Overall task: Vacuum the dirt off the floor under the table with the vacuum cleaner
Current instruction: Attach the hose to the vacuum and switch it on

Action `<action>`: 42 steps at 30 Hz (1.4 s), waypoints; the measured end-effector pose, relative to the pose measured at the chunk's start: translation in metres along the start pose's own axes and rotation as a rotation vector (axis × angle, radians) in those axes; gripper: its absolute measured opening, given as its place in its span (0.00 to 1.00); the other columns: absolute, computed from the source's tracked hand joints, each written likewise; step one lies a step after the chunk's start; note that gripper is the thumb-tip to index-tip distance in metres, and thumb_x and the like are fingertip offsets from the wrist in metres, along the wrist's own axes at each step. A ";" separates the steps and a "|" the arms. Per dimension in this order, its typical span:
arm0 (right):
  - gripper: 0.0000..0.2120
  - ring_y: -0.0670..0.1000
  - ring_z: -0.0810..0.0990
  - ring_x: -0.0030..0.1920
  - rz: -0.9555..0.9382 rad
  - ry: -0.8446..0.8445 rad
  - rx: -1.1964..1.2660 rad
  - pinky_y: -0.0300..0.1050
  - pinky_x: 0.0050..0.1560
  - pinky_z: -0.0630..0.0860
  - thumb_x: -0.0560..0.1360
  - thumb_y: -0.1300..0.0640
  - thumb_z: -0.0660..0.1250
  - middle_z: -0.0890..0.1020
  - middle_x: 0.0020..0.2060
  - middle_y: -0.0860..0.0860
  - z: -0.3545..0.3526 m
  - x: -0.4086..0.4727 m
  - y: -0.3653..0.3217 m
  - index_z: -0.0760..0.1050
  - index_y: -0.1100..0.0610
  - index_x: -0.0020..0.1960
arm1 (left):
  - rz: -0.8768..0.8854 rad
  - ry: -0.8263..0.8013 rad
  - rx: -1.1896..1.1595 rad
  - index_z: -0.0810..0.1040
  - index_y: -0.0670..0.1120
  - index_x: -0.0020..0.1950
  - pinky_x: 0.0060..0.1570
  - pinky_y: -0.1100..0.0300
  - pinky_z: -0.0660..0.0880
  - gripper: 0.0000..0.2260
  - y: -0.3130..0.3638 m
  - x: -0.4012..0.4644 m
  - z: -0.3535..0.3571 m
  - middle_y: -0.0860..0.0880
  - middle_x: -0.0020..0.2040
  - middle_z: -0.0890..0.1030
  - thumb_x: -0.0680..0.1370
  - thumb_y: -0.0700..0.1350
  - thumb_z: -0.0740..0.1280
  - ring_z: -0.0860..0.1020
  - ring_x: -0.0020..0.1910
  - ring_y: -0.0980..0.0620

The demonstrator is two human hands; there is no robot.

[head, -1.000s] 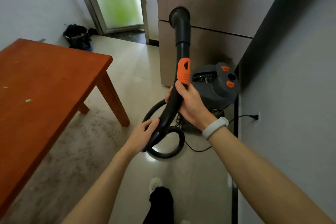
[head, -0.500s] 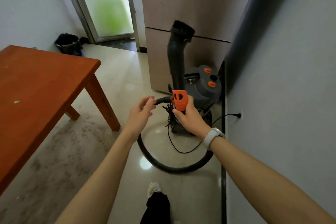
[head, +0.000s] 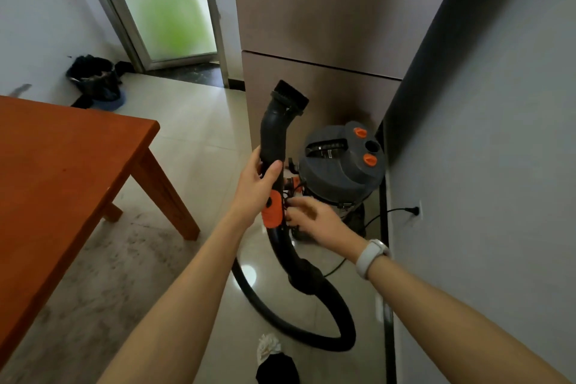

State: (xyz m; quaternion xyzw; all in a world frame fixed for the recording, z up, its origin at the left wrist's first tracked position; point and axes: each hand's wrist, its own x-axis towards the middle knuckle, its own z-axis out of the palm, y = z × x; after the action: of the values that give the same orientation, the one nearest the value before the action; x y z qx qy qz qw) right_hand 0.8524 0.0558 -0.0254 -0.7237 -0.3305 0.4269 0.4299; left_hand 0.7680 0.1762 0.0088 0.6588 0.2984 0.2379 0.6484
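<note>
My left hand point(head: 255, 187) grips the black vacuum wand point(head: 274, 137) just above its orange grip point(head: 272, 209), the brush nozzle point(head: 291, 97) pointing up. Blurred, my right hand point(head: 308, 218) is at the right side of the orange grip, fingers curled by the wand; what they hold I cannot tell. The black hose point(head: 327, 321) loops over the floor below. A grey canister vacuum point(head: 339, 165) with orange knobs stands behind. Dark dirt point(head: 103, 274) covers the tiles under the red-brown table point(head: 62, 171).
A tall beige fridge point(head: 327, 40) stands behind the vacuum, a grey wall point(head: 498, 165) close on the right with a plug point(head: 416, 210) in it. A black bin point(head: 93, 78) sits by the frosted door. My foot point(head: 274, 358) is at the bottom.
My left hand went from free beside the hose to gripping the wand above the orange grip. My right hand slid off the orange grip to its right side. The hose loop shifted right.
</note>
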 end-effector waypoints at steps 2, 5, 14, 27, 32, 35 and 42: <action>0.21 0.45 0.77 0.51 -0.026 0.222 0.197 0.39 0.52 0.75 0.80 0.54 0.60 0.76 0.56 0.52 -0.015 0.013 -0.012 0.64 0.58 0.71 | -0.009 -0.076 -0.023 0.66 0.55 0.63 0.45 0.64 0.75 0.13 -0.003 0.008 -0.017 0.47 0.52 0.78 0.80 0.42 0.60 0.79 0.48 0.52; 0.30 0.51 0.73 0.63 -0.166 0.310 0.384 0.43 0.58 0.74 0.78 0.51 0.61 0.69 0.66 0.53 -0.041 0.036 -0.045 0.53 0.54 0.76 | -0.044 -0.250 0.033 0.64 0.59 0.64 0.47 0.63 0.76 0.16 -0.007 0.018 -0.031 0.49 0.52 0.78 0.80 0.42 0.61 0.79 0.47 0.54; 0.21 0.45 0.71 0.59 -0.200 0.269 0.022 0.29 0.54 0.72 0.78 0.58 0.64 0.70 0.58 0.48 -0.061 0.074 -0.054 0.63 0.56 0.68 | -0.113 -0.416 0.233 0.68 0.58 0.59 0.45 0.50 0.80 0.10 -0.034 0.047 -0.011 0.48 0.42 0.78 0.78 0.54 0.63 0.81 0.39 0.49; 0.21 0.45 0.71 0.63 -0.117 0.219 0.121 0.41 0.64 0.71 0.80 0.57 0.60 0.73 0.62 0.48 -0.163 0.168 0.043 0.63 0.55 0.72 | -0.256 0.077 0.287 0.71 0.48 0.57 0.29 0.64 0.72 0.11 -0.090 0.143 0.109 0.49 0.34 0.77 0.79 0.51 0.64 0.76 0.31 0.54; 0.19 0.49 0.73 0.60 0.046 0.342 -0.146 0.42 0.63 0.70 0.80 0.59 0.60 0.74 0.58 0.52 -0.243 0.216 0.148 0.67 0.58 0.70 | -0.389 0.169 0.291 0.70 0.48 0.57 0.25 0.66 0.68 0.11 -0.136 0.203 0.163 0.49 0.34 0.76 0.79 0.52 0.63 0.74 0.29 0.55; 0.20 0.59 0.70 0.64 0.142 0.292 -0.429 0.49 0.66 0.66 0.78 0.58 0.64 0.71 0.63 0.59 -0.282 0.241 0.208 0.69 0.60 0.68 | -0.430 0.210 0.288 0.70 0.48 0.57 0.28 0.64 0.70 0.12 -0.160 0.221 0.190 0.49 0.36 0.76 0.78 0.52 0.64 0.75 0.31 0.54; 0.10 0.58 0.71 0.57 0.100 0.215 -0.545 0.49 0.56 0.71 0.76 0.58 0.67 0.71 0.54 0.58 -0.298 0.276 0.256 0.75 0.64 0.51 | -0.465 0.240 0.376 0.70 0.50 0.54 0.34 0.56 0.75 0.10 -0.197 0.248 0.217 0.46 0.40 0.78 0.77 0.54 0.64 0.79 0.38 0.48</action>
State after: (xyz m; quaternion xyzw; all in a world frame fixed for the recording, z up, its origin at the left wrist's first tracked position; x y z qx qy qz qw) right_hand 1.2647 0.0822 -0.2692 -0.8690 -0.3496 0.2637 0.2306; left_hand 1.0785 0.1918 -0.2158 0.6486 0.5537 0.1001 0.5125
